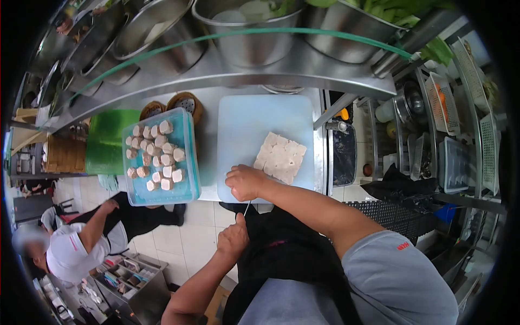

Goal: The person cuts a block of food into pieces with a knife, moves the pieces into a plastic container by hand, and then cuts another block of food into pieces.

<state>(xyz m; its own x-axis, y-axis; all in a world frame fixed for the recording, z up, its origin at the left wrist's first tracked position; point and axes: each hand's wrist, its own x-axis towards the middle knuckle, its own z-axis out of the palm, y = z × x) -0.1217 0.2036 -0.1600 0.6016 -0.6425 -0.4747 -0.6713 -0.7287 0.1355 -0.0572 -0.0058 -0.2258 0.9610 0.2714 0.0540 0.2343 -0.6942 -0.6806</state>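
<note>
My left hand is closed, thumb up, just off the front edge of the counter. Above it my right hand forms a fist over the front of a pale blue cutting board. A thin shiny metal blade, seen nearly edge-on, runs between the two hands; its ends are hidden in the fingers. On the board, right of my right hand, lies a pale speckled square slab with a lumpy top. To the left, a clear plastic container holds several small pale chunks on its blue bottom.
Metal pots stand on a steel shelf overhanging the board's far side. Bamboo steamers sit behind the container, a green board left of it. Another person is at far left. Racks with baskets line the right.
</note>
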